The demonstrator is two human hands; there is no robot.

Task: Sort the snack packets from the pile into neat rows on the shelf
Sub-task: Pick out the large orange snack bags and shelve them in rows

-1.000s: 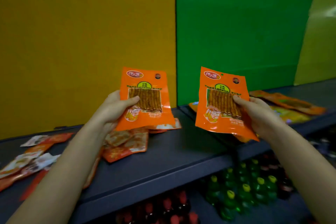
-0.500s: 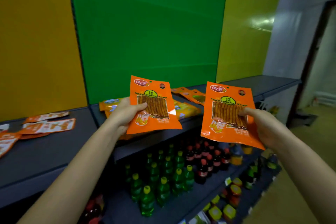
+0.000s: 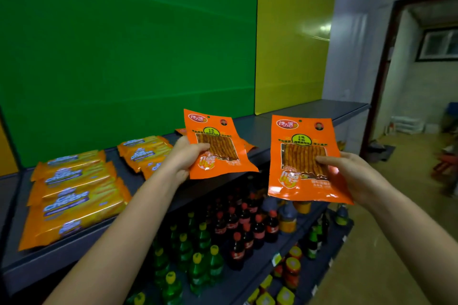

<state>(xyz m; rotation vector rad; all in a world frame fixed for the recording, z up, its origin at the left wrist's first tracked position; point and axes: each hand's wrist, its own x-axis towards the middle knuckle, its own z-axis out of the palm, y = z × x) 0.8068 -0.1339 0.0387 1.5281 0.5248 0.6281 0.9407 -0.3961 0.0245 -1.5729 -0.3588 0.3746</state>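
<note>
The left hand [image 3: 184, 161] is gripping an orange snack packet [image 3: 218, 146] by its lower left part, thumb lying across the front and the fingers tucked behind it, and is holding it upright just over the front edge of the grey shelf [image 3: 297, 116]. The right hand [image 3: 352, 176] is doing much the same with a second orange packet [image 3: 304, 158], thumb pressing on the clear window and the fingers curling round the right edge from behind; this one is hanging in the air out in front of the shelf, apart from the first. Both packets are facing the person (same print, same strips showing through the window). Behind the left packet, a few more orange packets [image 3: 182, 131] are lying flat on the shelf, mostly hidden. Further left, yellow biscuit packs [image 3: 74, 195] are lying in overlapping rows, with a smaller stack [image 3: 146, 151] near the left wrist. On the lower shelf, green bottles [image 3: 198, 262] and dark red-capped bottles [image 3: 247, 225] are standing in rows. A green panel [image 3: 124, 44] and a yellow panel [image 3: 292, 44] are backing the shelf, and a doorway [image 3: 421, 82] is opening at the right above a tan floor [image 3: 384, 242].
</note>
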